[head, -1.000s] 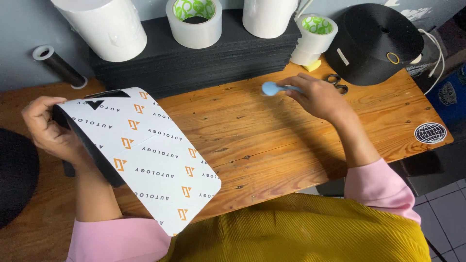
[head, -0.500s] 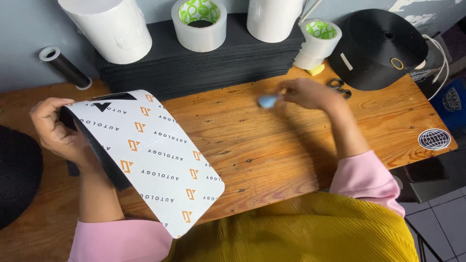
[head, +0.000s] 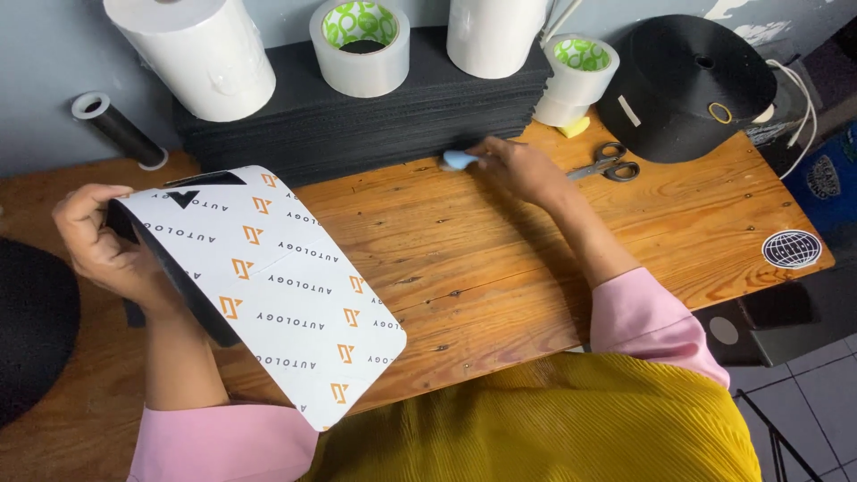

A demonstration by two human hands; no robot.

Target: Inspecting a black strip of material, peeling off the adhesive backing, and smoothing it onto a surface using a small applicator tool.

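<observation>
Two hands: left (head: pixel 103 241) grips sheet (head: pixel 268 286) edge.

A white mailer bag (head: pixel 268 286) with orange marks sits at lower left; a round white sticker (head: pixel 791 249) lies at right on the table (head: pixel 500 259).

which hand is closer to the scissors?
Right. The right hand sits just left of the scissors, holding a small light-blue object. The left hand is far across the table, gripping the white printed sheet.
</observation>
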